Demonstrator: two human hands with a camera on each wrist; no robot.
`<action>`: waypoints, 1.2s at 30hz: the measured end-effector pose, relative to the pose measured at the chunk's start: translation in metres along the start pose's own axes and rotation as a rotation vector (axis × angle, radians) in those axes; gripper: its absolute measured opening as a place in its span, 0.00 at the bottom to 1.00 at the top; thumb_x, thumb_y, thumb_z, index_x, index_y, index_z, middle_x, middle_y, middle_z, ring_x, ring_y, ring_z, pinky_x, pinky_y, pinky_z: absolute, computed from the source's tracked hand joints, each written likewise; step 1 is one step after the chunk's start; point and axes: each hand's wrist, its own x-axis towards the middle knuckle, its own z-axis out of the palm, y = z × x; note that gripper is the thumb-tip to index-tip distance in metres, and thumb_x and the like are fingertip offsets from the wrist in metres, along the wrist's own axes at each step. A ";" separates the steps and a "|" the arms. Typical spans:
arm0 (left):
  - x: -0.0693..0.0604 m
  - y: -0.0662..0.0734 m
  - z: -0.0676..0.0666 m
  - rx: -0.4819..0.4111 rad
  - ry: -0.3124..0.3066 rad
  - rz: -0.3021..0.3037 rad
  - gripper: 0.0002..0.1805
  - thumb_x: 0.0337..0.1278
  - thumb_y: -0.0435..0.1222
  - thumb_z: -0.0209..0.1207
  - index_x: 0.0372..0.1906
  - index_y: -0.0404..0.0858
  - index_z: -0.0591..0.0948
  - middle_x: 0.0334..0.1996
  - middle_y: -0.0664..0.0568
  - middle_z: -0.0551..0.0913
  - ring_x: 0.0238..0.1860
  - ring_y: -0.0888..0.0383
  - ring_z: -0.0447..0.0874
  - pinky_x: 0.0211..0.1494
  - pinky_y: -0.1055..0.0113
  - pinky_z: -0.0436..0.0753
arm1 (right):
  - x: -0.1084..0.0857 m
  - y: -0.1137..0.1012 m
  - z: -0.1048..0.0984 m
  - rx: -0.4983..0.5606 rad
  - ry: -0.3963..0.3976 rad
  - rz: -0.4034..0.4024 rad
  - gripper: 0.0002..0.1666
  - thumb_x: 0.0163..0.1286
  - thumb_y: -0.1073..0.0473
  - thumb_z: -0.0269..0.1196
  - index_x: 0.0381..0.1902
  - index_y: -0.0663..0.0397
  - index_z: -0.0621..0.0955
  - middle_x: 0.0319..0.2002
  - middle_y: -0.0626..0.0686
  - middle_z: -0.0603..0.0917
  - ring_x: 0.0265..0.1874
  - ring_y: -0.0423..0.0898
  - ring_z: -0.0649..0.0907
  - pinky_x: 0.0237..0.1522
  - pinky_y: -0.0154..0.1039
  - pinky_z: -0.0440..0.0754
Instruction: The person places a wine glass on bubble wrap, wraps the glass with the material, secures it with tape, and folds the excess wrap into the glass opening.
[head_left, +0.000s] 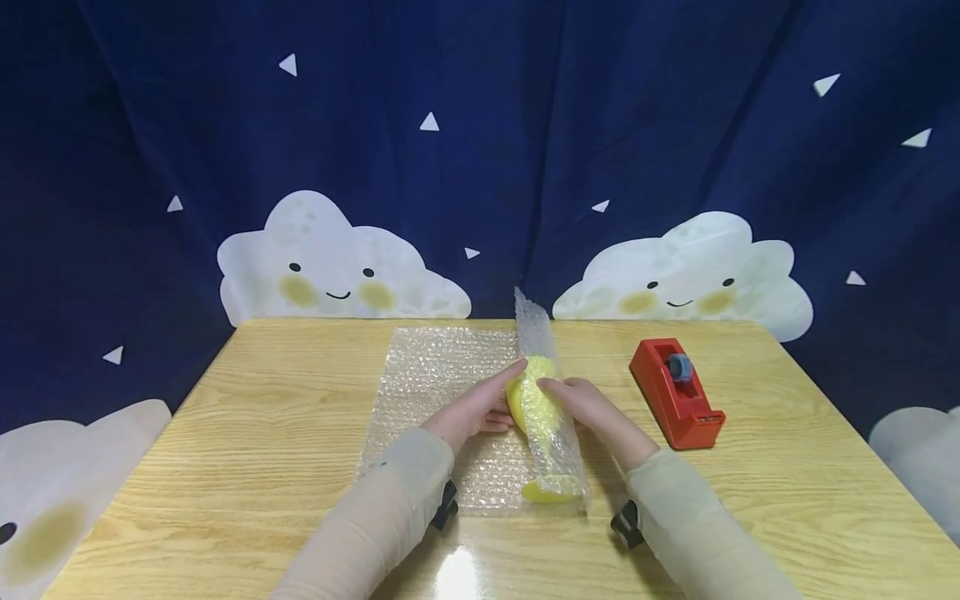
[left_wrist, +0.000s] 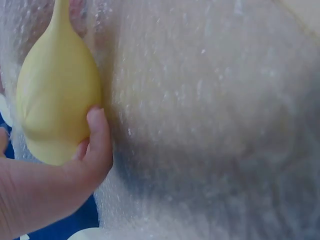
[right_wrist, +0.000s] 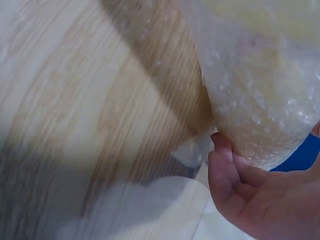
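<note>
A yellow goblet (left_wrist: 60,95) with a narrow stem lies on its side on a sheet of bubble wrap (head_left: 427,375). One end of the sheet is folded over it, and the round yellow foot (head_left: 546,492) shows at the near end. My left hand (head_left: 480,408) holds the goblet's bowl near its rim, fingers on one side, as the left wrist view shows. On the other side, my right hand (head_left: 592,408) grips the folded bubble wrap around the bowl. In the right wrist view its fingers (right_wrist: 225,172) curl against the wrapped bowl.
A red tape dispenser (head_left: 675,396) with a blue-cored roll stands to the right on the wooden table (head_left: 285,417). Behind the table's far edge hangs a dark blue curtain (head_left: 480,167) with clouds and white triangles. A strip of wrap sticks up beyond the goblet.
</note>
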 end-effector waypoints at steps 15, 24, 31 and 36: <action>0.007 -0.009 -0.008 -0.149 -0.023 0.028 0.28 0.59 0.49 0.57 0.52 0.29 0.76 0.34 0.47 0.81 0.28 0.61 0.78 0.44 0.68 0.83 | 0.005 0.003 -0.009 0.116 -0.147 0.008 0.45 0.69 0.36 0.45 0.66 0.71 0.60 0.56 0.69 0.76 0.51 0.57 0.80 0.55 0.51 0.77; 0.008 -0.011 -0.012 -0.183 -0.041 0.005 0.27 0.61 0.48 0.56 0.52 0.28 0.76 0.32 0.47 0.80 0.30 0.59 0.80 0.47 0.64 0.83 | 0.010 0.010 -0.007 0.184 -0.199 0.029 0.45 0.70 0.36 0.43 0.65 0.71 0.61 0.53 0.67 0.79 0.40 0.45 0.85 0.52 0.48 0.79; 0.010 -0.013 -0.014 -0.216 -0.048 -0.010 0.27 0.61 0.47 0.56 0.52 0.27 0.76 0.36 0.45 0.81 0.34 0.57 0.81 0.51 0.62 0.82 | 0.011 0.008 -0.004 0.164 -0.200 0.040 0.45 0.68 0.35 0.46 0.64 0.71 0.63 0.54 0.66 0.79 0.47 0.50 0.83 0.54 0.49 0.78; 0.012 -0.014 -0.016 -0.201 -0.039 -0.016 0.25 0.61 0.47 0.56 0.52 0.29 0.77 0.39 0.43 0.82 0.34 0.58 0.80 0.51 0.63 0.82 | 0.011 0.006 -0.001 0.139 -0.201 0.034 0.44 0.66 0.36 0.50 0.63 0.69 0.66 0.52 0.62 0.81 0.47 0.47 0.82 0.52 0.47 0.78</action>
